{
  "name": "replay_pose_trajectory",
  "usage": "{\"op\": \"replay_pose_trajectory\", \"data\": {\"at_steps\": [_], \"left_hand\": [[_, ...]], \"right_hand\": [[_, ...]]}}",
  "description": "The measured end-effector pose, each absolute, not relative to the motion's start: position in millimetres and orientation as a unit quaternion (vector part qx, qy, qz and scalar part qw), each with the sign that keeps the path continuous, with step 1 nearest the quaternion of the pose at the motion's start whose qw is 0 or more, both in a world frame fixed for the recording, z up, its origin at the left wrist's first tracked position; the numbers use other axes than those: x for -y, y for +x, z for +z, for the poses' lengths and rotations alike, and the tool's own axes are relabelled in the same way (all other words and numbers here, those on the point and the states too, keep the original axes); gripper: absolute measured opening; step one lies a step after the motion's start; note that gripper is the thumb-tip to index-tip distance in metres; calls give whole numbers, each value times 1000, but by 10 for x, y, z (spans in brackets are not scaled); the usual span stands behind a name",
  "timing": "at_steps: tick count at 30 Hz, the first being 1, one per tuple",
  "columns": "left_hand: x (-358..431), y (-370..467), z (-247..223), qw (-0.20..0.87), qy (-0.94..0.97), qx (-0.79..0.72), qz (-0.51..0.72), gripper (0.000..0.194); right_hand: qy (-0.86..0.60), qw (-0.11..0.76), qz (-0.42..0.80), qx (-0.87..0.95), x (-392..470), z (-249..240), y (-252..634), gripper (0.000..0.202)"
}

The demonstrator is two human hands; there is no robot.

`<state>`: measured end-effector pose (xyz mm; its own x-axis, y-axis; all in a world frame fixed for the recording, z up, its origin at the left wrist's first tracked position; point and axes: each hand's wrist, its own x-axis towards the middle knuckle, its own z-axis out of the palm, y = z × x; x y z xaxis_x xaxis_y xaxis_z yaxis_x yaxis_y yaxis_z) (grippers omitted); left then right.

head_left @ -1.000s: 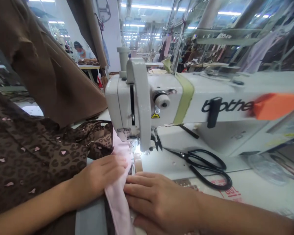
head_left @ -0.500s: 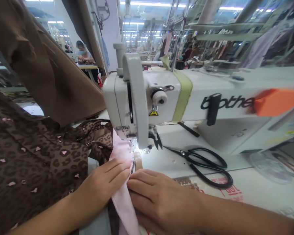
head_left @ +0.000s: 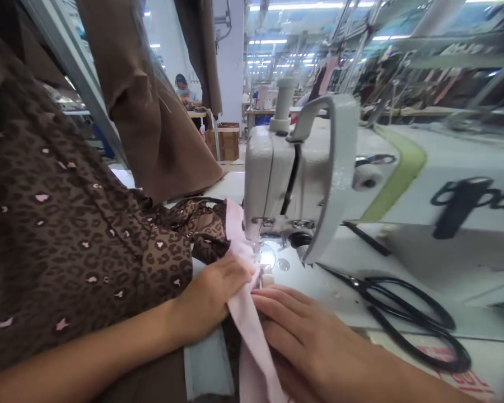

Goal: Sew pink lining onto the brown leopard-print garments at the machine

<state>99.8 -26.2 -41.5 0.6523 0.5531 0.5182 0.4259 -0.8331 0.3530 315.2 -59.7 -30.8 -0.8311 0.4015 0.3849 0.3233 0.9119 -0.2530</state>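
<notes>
Left hand, fingers together, presses the likely limp pink fabric strip, best held edgewise; right hand alongside, both grips unclear.

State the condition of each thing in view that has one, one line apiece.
Long pale-pink fabric strip, creased, partly covered.
Left hand, fingers bent, resting on the strip.
Right hand, fingers extended, by the strip's right edge.
Brown leopard-print fabric, rumpled, pink-spotted.
Plain brown cloth, hanging in folds.
White sewing machine, lit underneath; running or stopped, cannot tell.
Black-handled metal scissors, lying down, blades look closed.
</notes>
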Motion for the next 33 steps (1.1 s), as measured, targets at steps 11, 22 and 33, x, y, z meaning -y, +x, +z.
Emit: {"op": "replay_pose_trajectory", "data": {"at_steps": [11,22,33], "left_hand": [[158,865,-347,116,908,-254,312,18],[259,1014,-357,28,945,-208,252,21],[193,1023,-320,7,947,-195,256,26]], "right_hand": [[-175,206,67,960,588,-315,3135,32],[-159,206,85,962,607,-318,3195,22],[-188,171,64,965,541,-309,3138,28]]}}
